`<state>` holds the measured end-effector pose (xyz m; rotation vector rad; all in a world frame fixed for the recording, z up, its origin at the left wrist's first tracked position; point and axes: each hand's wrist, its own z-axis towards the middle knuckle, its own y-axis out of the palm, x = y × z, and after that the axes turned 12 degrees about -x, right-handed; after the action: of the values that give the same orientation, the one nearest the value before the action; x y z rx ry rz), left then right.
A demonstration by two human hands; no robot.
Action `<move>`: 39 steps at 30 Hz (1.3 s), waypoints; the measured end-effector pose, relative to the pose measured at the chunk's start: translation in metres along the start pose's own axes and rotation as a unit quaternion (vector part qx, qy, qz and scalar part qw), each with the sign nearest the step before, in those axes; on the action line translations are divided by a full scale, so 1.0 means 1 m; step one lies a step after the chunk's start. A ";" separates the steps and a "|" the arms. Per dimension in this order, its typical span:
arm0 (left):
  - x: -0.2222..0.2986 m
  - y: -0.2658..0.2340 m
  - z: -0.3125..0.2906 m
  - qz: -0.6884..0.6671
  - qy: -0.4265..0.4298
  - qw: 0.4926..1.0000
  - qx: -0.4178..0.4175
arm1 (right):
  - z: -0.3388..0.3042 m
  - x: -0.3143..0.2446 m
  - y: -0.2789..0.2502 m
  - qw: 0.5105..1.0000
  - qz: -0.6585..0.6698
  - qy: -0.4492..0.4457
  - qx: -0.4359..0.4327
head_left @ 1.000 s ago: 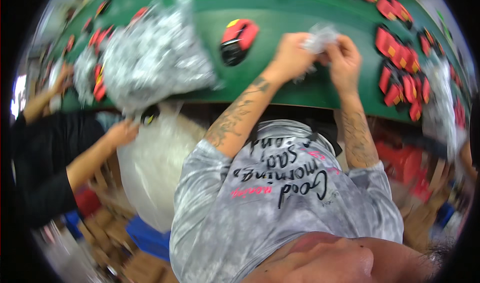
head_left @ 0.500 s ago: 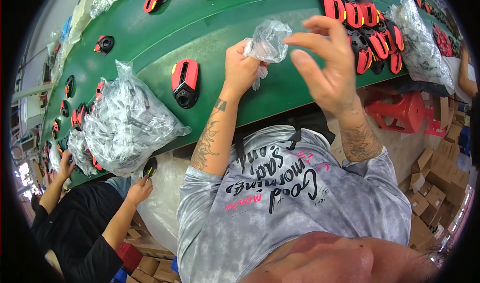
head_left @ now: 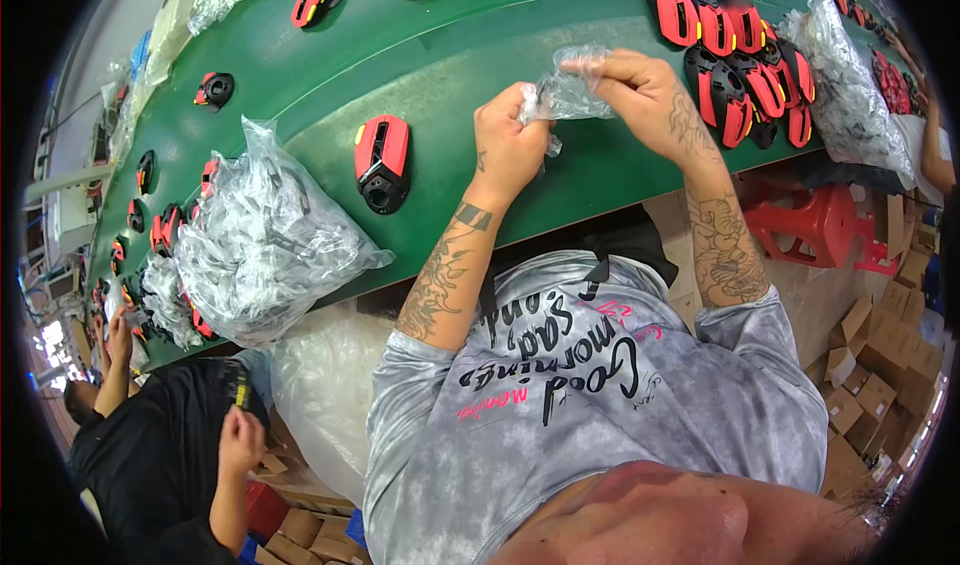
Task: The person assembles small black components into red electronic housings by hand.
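A crumpled clear plastic bag (head_left: 570,95) is stretched between my two hands over the green bench (head_left: 450,95). My left hand (head_left: 510,135) is a closed fist around its gathered end, and a bit of film sticks out below. At its other end my right hand (head_left: 640,90) pinches the film between thumb and fingers. Whether anything lies inside the bag cannot be made out. Left of my hands, a red-and-black plastic housing (head_left: 382,163) with a long slot and a yellow tab rests on the bench.
A large clear bag of wrapped pieces (head_left: 270,235) bulges at the bench's near left edge. Stacked red-and-black housings (head_left: 735,65) and another filled bag (head_left: 850,85) stand right. A co-worker's hand (head_left: 240,440) holds a black-and-yellow piece. A red stool (head_left: 810,225) and cardboard boxes (head_left: 880,385) are below.
My right hand, spread and apart from the bag before, has closed on its film. The bag is now drawn out sideways. The co-worker's near hand has moved lower left.
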<state>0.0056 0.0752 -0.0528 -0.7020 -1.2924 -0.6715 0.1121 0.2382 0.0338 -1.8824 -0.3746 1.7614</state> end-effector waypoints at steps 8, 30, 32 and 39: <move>0.009 -0.011 -0.003 -0.090 -0.057 0.993 -0.060 | 0.002 0.005 -0.001 0.997 -0.072 0.023 -0.025; 0.019 -0.022 0.005 -0.258 -0.011 0.964 0.067 | -0.017 -0.039 -0.033 0.951 -0.132 0.224 -0.168; 0.025 -0.028 0.006 -0.353 -0.025 0.931 0.094 | -0.022 -0.025 -0.043 0.932 -0.232 0.216 -0.175; 0.019 -0.019 -0.011 -0.171 -0.011 0.985 0.014 | -0.021 0.054 0.001 0.946 -0.252 -0.013 0.205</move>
<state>0.0008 0.0541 -0.0335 -0.4678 -1.4553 -0.9221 0.1388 0.2629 -0.0119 -1.3250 -0.4164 1.3866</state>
